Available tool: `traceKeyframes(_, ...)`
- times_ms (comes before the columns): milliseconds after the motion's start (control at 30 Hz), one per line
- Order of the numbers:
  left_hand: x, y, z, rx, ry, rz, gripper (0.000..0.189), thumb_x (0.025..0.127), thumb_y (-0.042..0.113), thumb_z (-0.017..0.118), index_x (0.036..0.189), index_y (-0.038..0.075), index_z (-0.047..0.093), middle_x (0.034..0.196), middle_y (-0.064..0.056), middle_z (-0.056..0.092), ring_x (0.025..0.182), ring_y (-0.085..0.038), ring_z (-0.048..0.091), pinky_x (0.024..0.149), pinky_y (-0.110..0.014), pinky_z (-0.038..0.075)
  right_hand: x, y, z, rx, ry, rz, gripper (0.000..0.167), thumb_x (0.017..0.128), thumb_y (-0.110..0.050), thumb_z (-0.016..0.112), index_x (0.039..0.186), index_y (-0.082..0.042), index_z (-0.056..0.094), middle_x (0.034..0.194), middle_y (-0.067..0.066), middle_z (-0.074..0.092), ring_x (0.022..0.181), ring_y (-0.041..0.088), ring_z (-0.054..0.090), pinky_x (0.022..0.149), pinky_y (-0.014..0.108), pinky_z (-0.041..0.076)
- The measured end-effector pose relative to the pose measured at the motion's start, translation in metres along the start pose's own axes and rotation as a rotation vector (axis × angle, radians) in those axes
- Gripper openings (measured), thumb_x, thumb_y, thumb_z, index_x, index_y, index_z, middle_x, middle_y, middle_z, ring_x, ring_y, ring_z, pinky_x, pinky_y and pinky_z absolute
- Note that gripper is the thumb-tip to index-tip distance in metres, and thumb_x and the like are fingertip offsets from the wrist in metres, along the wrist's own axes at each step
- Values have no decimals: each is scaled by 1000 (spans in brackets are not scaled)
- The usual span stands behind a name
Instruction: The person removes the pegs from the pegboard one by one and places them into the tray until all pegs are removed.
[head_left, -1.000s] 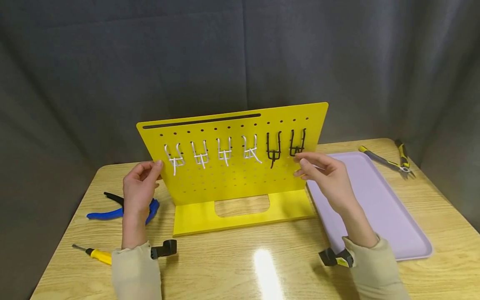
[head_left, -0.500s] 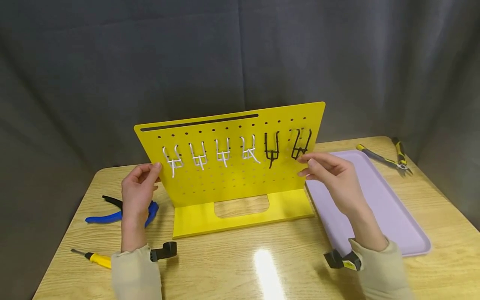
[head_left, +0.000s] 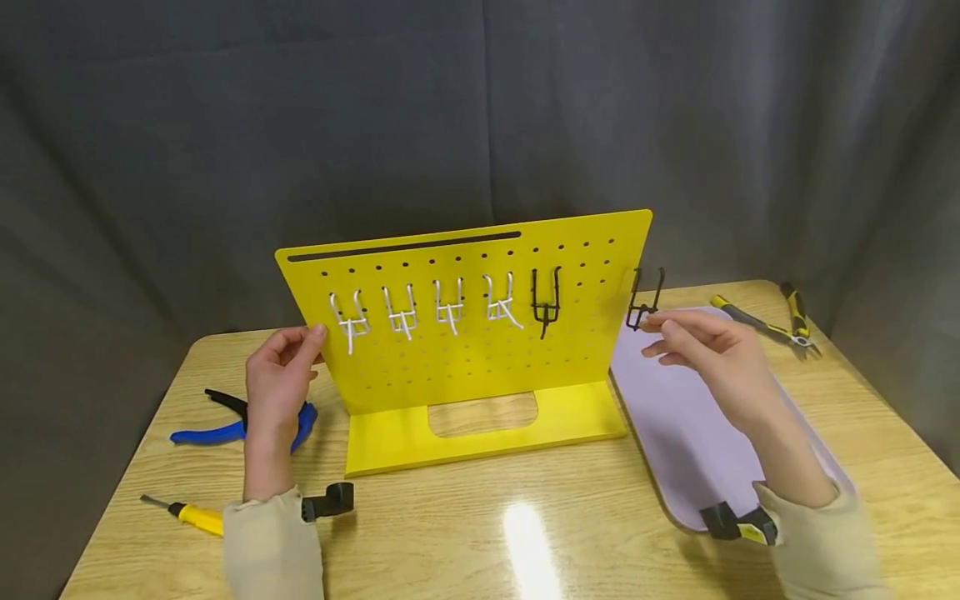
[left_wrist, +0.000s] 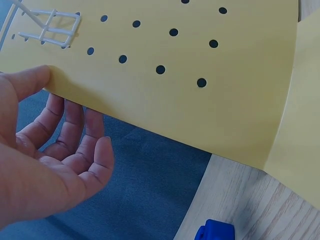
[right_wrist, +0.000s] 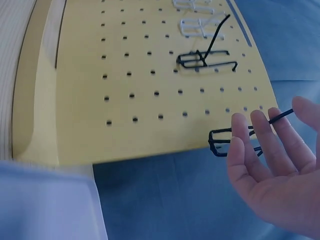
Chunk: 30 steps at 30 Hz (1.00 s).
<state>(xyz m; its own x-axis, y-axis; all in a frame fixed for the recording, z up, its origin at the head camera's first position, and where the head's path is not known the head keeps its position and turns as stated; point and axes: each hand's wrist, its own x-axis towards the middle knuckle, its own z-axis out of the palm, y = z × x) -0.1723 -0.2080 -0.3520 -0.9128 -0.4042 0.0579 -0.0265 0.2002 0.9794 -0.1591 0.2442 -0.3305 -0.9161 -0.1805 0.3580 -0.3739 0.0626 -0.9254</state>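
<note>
A yellow pegboard (head_left: 480,358) stands upright on its flat foot. My left hand (head_left: 280,379) grips its left edge, thumb on the front face and fingers behind, as the left wrist view also shows. Several white pegboard hooks (head_left: 450,310) and one black hook (head_left: 546,307) hang in a row on the board. Just off the board's right edge, my right hand (head_left: 708,358) pinches another black pegboard hook (head_left: 642,304) by its prong, with the two bent tips pointing up. In the right wrist view that hook (right_wrist: 215,142) overlaps the board's edge.
Below my right hand lies a lilac tray (head_left: 675,450). Yellow-and-black pliers (head_left: 757,317) lie beyond it at the back right. On the left are a blue-handled tool (head_left: 217,433) and a yellow screwdriver (head_left: 197,518). A dark curtain (head_left: 480,108) hangs behind the table.
The rightmost black hook has come off the pegboard and moved right, past its edge, in my right hand. My left hand keeps its grip on the left edge.
</note>
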Motion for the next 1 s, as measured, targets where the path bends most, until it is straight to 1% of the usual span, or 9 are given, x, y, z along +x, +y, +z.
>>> traceKeyframes(167, 2, -2, -1, 13, -10, 21, 38, 92, 39, 63, 106, 4, 62, 86, 12, 59, 86, -13, 59, 71, -23, 44, -3, 2, -14, 49, 36, 26, 22, 95, 1, 57, 115, 6, 64, 106, 2, 70, 81, 17, 70, 77, 24, 53)
traceKeyframes(367, 3, -3, -1, 12, -6, 18, 38, 92, 39, 63, 106, 4, 62, 87, 12, 59, 84, -9, 59, 71, -24, 44, -7, 8, -34, 66, 72, 64, 22, 94, 2, 56, 114, 3, 66, 103, 2, 71, 80, 17, 71, 75, 24, 54)
traceKeyframes(533, 3, -3, -1, 9, -6, 17, 39, 92, 40, 63, 107, 4, 62, 87, 13, 59, 81, -5, 58, 73, -25, 44, -6, 15, -47, 111, 75, 104, 22, 95, 1, 56, 113, -1, 68, 102, 2, 72, 79, 17, 71, 73, 24, 54)
traceKeyframes(667, 2, -2, -1, 7, -5, 19, 39, 92, 40, 63, 106, 5, 62, 87, 12, 59, 82, -6, 58, 73, -25, 45, -3, 21, -54, 131, 63, 169, 21, 96, -3, 57, 113, -4, 69, 101, 0, 72, 79, 15, 71, 72, 23, 54)
traceKeyframes(767, 2, -2, 0, 6, -6, 23, 39, 92, 40, 62, 106, 4, 62, 88, 12, 59, 82, -6, 58, 73, -25, 45, -1, 29, -57, 133, 69, 229, 19, 96, -8, 58, 110, -7, 71, 100, -2, 72, 79, 14, 71, 71, 23, 54)
traceKeyframes(867, 2, -2, 0, 8, -8, 26, 40, 92, 40, 62, 107, 3, 62, 87, 12, 59, 83, -9, 58, 72, -24, 45, 2, 36, -57, 141, 72, 282, 17, 96, -10, 59, 106, -10, 72, 99, -3, 72, 79, 14, 71, 70, 23, 54)
traceKeyframes(1000, 2, -2, 0, 9, -8, 26, 41, 92, 40, 62, 108, 2, 62, 87, 12, 59, 84, -11, 59, 73, -25, 45, 8, 44, -55, 158, 51, 331, 16, 96, -12, 59, 104, -12, 73, 99, -2, 71, 80, 16, 71, 70, 24, 55)
